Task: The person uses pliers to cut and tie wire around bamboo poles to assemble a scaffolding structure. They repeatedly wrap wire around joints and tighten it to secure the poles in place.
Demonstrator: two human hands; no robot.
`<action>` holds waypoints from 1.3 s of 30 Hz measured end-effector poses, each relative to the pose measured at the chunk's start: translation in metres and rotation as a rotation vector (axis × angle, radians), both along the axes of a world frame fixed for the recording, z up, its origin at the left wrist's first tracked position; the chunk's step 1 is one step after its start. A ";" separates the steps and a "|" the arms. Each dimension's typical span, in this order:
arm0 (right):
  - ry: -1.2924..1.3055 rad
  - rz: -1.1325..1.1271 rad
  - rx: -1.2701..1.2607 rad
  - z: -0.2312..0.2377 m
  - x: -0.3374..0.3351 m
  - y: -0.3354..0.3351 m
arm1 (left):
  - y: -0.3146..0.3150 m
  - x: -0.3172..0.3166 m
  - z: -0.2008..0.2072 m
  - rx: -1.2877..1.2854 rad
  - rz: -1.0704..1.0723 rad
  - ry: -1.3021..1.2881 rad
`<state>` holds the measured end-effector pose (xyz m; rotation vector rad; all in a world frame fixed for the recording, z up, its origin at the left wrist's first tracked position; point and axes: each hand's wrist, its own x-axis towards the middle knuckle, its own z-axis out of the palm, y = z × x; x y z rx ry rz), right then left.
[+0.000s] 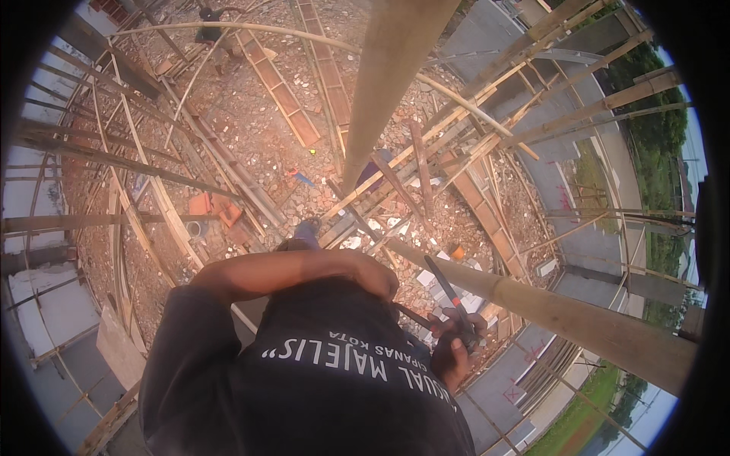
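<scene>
My left forearm bends across the front of my dark shirt [319, 365]. At its end my left hand [376, 277] lies against the shirt, near a thick bamboo pole [525, 304]; its fingers are hidden. Over to the right, my right hand [456, 343] is closed round a dark tool [447, 281] with two long arms spread apart and a red band on one of them. It looks like a pair of pincers, but its jaws cannot be made out. Below me shows one of my feet [306, 229].
Another thick upright pole [391, 83] rises close in front. Bamboo scaffolding [137, 175] surrounds me. Far below lies rubble-strewn ground [228, 114] with long wooden formwork panels [277, 87] and an orange object [213, 207]. Another person [209, 34] stands at the far left. Grey walls [555, 175] stand right.
</scene>
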<state>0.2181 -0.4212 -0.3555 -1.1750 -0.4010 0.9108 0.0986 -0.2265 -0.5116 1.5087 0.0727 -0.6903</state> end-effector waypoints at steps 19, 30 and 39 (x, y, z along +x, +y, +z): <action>-0.084 -0.296 0.038 0.001 -0.003 -0.012 | 0.008 0.023 0.041 -0.231 0.133 0.213; 0.034 -0.206 0.199 -0.003 -0.031 -0.019 | 0.015 0.036 0.024 -0.606 0.508 0.727; -0.515 0.208 -0.262 -0.042 -0.038 -0.018 | 0.015 0.028 0.033 -0.626 0.513 0.687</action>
